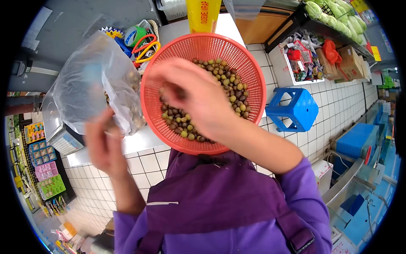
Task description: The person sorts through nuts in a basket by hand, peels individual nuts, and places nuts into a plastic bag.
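A red-orange plastic basket holds many small round fruits or nuts, green to dark brown. Over its left half hovers my right hand, with fingers curled and smeared by motion; a dark patch shows beneath them, but I cannot make out whether they grip anything. To the left, a clear plastic bag stands with similar round pieces seen through its right side. My left hand is raised at the bag's lower front edge, thumb and fingers near each other. Blur hides whether it touches or holds the bag.
A yellow wrap box stands behind the basket on the pale counter. Scissors and a green tape roll lie behind the bag. A blue stool and a white crate are at right.
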`<state>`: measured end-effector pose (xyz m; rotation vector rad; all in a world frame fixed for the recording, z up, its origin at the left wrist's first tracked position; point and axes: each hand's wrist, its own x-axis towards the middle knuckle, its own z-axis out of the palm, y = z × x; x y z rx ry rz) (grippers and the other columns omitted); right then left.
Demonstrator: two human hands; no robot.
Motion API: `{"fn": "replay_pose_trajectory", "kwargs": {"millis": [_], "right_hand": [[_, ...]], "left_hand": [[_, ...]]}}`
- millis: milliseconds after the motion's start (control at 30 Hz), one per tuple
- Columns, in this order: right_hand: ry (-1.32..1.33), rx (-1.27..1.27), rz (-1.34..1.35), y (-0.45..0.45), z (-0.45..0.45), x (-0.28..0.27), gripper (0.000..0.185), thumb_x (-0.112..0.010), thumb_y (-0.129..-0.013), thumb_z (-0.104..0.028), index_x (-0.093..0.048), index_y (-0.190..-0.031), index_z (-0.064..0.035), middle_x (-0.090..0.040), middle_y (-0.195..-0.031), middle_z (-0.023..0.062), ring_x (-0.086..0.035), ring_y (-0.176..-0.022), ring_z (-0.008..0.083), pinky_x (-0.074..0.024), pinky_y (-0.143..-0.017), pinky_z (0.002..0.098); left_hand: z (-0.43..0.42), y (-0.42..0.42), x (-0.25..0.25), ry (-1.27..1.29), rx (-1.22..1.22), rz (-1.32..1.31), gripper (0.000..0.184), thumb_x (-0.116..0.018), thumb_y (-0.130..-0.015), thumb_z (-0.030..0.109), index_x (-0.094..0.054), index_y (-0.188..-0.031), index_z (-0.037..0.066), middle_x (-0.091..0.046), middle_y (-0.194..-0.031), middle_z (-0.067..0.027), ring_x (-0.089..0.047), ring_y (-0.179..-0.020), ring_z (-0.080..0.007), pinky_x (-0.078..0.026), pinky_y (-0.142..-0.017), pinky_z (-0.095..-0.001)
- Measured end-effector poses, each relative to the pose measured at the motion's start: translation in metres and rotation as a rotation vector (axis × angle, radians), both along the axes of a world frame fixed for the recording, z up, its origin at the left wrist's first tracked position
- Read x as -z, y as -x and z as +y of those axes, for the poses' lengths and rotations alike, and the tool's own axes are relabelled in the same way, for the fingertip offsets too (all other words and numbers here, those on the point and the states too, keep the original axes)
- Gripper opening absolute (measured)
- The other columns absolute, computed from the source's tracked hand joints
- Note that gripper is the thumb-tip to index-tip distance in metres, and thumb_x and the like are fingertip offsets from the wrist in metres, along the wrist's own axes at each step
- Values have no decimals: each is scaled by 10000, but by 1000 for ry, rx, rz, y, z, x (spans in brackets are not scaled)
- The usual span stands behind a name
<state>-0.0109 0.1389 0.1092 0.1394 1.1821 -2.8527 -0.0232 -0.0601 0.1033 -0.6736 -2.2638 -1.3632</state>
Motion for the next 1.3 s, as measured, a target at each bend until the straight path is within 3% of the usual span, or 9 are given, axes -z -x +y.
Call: {"fn": "replay_pose_trajectory", "kwargs": {"millis": [167,233,333,467,600,900,1133,1200,1300], "right_hand": [[-816,-3,686,111,-73,-14,229,-487,-810,-169,-606,-860,21,-596,-785,132,-579,-794,172,-471,-706,305],[-811,66,763,114,-50,-17,235,-500,-816,-179,-609,-884,18,-610,-805,132,-589,-785,172,-479,-698,307],[-782,129,680,90,12,-26,226,-553,-830,-204,-623,-923,-10,-638,-842,114,-608,-783,157,-494,-701,300],[-1126,-152,178,51,85,44,237,-569,-836,-209,-625,-972,-23,-648,-907,86,-612,-831,162,-484,-763,292],[-1445,-456,-63,3,103,107,195,-557,-800,-140,-652,-952,-64,-648,-958,89,-613,-890,236,-480,-803,365],[-1916,-440,123,-18,56,160,205,-572,-706,-118,-630,-899,-87,-598,-971,84,-595,-883,275,-491,-739,392],[-1542,-274,91,-30,68,128,178,-663,-714,-167,-593,-836,-57,-607,-812,79,-602,-763,216,-476,-640,331],[-855,-233,-150,-39,68,102,180,-718,-720,-134,-562,-761,-53,-568,-703,-4,-548,-657,89,-424,-569,245],[-634,-234,-109,-52,64,89,165,-702,-760,-102,-546,-786,-58,-542,-709,-38,-508,-670,26,-408,-576,188]], "left_hand": [[-40,58,-18,336,-205,63,314,-546,-834,35,-564,-1147,27,-532,-1103,-100,-494,-875,-167,-402,-787,-272],[-43,56,-20,420,-318,95,305,-539,-852,27,-554,-1157,36,-517,-1197,-97,-523,-935,-183,-413,-798,-260],[-27,32,-16,383,-175,303,288,-570,-820,4,-590,-1103,53,-572,-1117,-78,-534,-920,-178,-424,-778,-276],[26,-3,13,424,408,-34,232,-607,-715,-39,-602,-936,31,-589,-959,-119,-556,-865,-277,-453,-744,-354],[56,9,90,478,492,-238,156,-582,-753,25,-598,-908,22,-560,-864,-96,-541,-837,-285,-450,-725,-368],[94,16,146,828,514,-425,169,-600,-774,132,-592,-888,8,-547,-937,-126,-535,-867,-308,-435,-783,-382],[88,0,104,379,528,-529,313,-616,-755,66,-570,-1062,30,-545,-986,-113,-559,-861,-261,-464,-735,-323],[89,-7,87,231,549,-572,335,-620,-747,47,-564,-1077,29,-548,-1012,-116,-562,-863,-273,-472,-716,-320],[87,-12,76,136,573,-242,361,-650,-729,10,-573,-1080,35,-581,-921,-98,-575,-798,-234,-471,-676,-309]]}}
